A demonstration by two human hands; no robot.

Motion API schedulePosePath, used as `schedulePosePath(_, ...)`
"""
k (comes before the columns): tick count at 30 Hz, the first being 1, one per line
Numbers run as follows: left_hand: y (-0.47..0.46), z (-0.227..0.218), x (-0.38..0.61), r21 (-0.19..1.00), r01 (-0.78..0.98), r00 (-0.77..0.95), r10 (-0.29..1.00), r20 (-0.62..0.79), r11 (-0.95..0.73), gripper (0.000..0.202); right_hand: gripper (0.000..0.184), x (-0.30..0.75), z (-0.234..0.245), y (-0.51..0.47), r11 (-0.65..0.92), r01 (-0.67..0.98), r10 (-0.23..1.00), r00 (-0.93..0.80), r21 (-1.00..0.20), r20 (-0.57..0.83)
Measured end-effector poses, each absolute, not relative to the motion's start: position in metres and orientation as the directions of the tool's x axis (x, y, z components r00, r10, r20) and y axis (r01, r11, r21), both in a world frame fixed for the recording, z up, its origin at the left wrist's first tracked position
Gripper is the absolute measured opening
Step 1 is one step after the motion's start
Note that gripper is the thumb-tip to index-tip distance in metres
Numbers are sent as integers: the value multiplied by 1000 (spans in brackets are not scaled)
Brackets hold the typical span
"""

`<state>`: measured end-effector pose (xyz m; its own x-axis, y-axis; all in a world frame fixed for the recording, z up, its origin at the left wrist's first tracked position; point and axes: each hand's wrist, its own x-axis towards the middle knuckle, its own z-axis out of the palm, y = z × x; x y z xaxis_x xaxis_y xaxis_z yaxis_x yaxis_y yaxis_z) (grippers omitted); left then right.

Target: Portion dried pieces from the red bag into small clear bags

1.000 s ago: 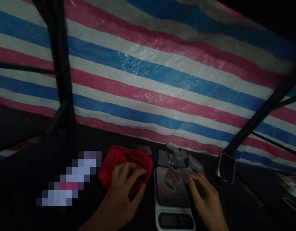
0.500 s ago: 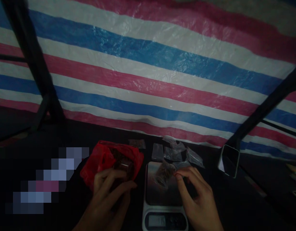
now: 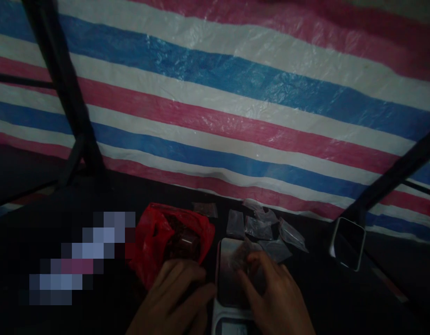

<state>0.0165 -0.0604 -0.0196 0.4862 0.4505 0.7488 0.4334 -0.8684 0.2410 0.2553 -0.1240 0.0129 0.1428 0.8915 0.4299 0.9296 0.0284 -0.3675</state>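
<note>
My right hand (image 3: 276, 291) reaches over a digital scale (image 3: 232, 291), its thumb and fingers closed on a small clear plastic bag (image 3: 240, 257). Something brownish shows inside this bag, too dim to name. My left hand (image 3: 176, 298) is just in front of a red plastic bag (image 3: 148, 242), its fingers loosely bent and slightly apart, with nothing visible in them. The red bag gapes and holds dark brown loose stuff and a small brownish see-through cup (image 3: 188, 241). Part of the scale's display is cut off by the frame's lower edge.
Several clear plastic bags (image 3: 258, 228) lie behind the scale. A flat packet (image 3: 205, 209) rests behind the red bag. A phone-like device with a pale rim (image 3: 348, 244) leans by the right dark post (image 3: 386, 179). A striped sheet (image 3: 236, 121) hangs behind the dark table.
My right hand has moved left over the scale and closed on the small bag there. My left hand has drawn back from the red bag's opening. The view has shifted slightly.
</note>
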Motion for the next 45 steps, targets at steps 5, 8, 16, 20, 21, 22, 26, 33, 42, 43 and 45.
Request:
schedulePosePath(5,-26,-1,5,240,670,383,605,698,-702,24,38,276,35,-116,194,895,906,-7,-402,423)
schedulePosePath(8,-11,1,-12,237,755,310,651,693,-612,20,69,289,47,-105,280,906,937,-186,-319,295)
schedulePosePath(16,-4,-14,-43,263,811,210,679,703,-523,25,51,283,45,-94,247,830,953,-114,-500,281)
schedulePosePath(20,-4,-19,-47,287,841,135,691,710,-459,24,41,246,63,-86,226,739,968,-96,-635,233)
schedulePosePath(21,-4,-20,-46,280,849,135,697,704,-448,25,40,233,68,-81,250,720,964,-121,-647,237)
schedulePosePath(22,-4,-21,-45,277,855,134,702,699,-439,27,40,220,73,-74,285,710,955,-155,-644,251)
schedulePosePath(26,-5,-22,-40,323,859,84,733,675,-396,37,50,182,76,-40,354,842,927,-260,-408,269)
schedulePosePath(33,-5,-19,-31,280,876,90,702,706,-394,23,68,179,52,-21,330,944,905,-306,-31,297)
schedulePosePath(42,-4,-19,-18,244,868,134,678,723,-432,17,71,177,48,-18,343,936,897,-301,-82,323)
schedulePosePath(43,-3,-18,-17,243,868,137,679,722,-433,16,70,177,48,-18,338,937,899,-292,-94,327)
schedulePosePath(45,-3,-18,-16,242,869,141,686,714,-431,16,68,177,48,-18,333,936,901,-281,-112,331)
